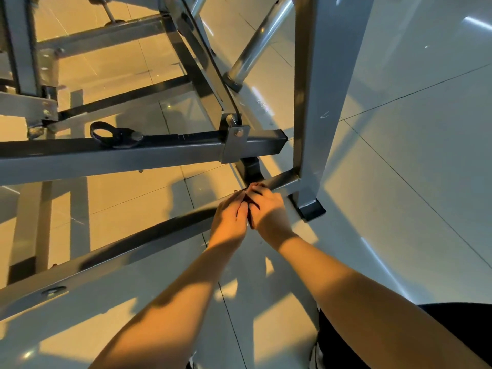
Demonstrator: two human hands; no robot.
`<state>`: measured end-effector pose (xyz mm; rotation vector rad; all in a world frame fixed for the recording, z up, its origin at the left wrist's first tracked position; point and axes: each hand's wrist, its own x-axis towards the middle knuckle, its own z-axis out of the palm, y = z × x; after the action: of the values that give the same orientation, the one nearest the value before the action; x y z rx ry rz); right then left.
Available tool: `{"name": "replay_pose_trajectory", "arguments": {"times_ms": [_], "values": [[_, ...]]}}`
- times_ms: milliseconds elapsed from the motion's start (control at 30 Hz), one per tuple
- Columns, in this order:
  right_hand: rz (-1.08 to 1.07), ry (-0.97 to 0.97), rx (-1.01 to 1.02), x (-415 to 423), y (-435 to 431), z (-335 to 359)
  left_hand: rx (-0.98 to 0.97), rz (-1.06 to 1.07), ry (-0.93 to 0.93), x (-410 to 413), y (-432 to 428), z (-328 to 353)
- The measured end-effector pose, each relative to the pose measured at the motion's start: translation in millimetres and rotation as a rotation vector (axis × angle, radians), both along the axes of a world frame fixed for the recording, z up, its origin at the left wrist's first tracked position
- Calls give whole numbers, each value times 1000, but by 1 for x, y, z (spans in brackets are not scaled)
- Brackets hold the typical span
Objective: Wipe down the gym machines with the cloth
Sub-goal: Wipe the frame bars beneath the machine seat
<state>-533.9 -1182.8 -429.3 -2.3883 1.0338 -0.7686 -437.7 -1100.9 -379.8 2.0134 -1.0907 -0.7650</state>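
Head view, looking down through the grey frame of a gym machine (316, 102) onto a pale tiled floor (412, 155). At far left a low frame bar (133, 251) runs up from the bottom-left corner toward the middle. Above it a dark square tube (133, 153) crosses level, with a black ring strap (105, 131) lying on its top face. Further right on the tube sits a grey bracket (235, 141) fastened with a bolt, and a black cable (213, 65) comes down into it from above. A chrome tube (261, 46) slants from the top edge down to the floor just behind the bracket.

Both hands meet below the bracket, where the low bar reaches the upright post. The left hand (230, 217) has its fingers bent forward and touches the right hand (267, 209), whose fingers are curled over the bar. Between them shows only a thin dark-red sliver of the cloth (249, 205), pinched by both hands and pressed against the bar; most of it is hidden under the palms.

Just right of the hands, the post stands on a black rubber foot (312, 210). At the bottom right corner is the person's dark clothing (452, 328).
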Motion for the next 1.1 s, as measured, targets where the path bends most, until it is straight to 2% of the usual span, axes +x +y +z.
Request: {"name": "replay_pose_trajectory", "arguments": {"times_ms": [100,233,300,400,500,600,667,767,867,967,1033,1100], "values": [[48,16,17,-15,-9,11,-30,-23,-114,-1,2,-7],[-185,54,84,-40,-46,2,12,-47,-131,7,1,-14],[-233,66,131,-30,-46,-6,-2,-35,-92,9,0,-16],[-85,80,126,-12,-22,-2,-28,17,-39,5,0,-19],[56,88,98,-23,-17,8,-34,1,-115,0,-2,-16],[-77,96,67,-34,-38,1,1,-31,-122,4,-1,-15],[-183,56,161,-21,-36,-3,-10,-20,-62,8,0,-16],[-89,68,218,5,-11,-7,-51,31,69,7,1,-16],[42,102,183,-8,-7,-4,-40,15,35,8,2,-18],[-6,158,182,-25,-26,11,0,-40,-39,16,2,-19],[-125,160,211,-14,-33,15,-2,-41,-37,18,2,-19],[-143,190,248,8,-25,21,-43,-14,-4,13,2,-19]]}}
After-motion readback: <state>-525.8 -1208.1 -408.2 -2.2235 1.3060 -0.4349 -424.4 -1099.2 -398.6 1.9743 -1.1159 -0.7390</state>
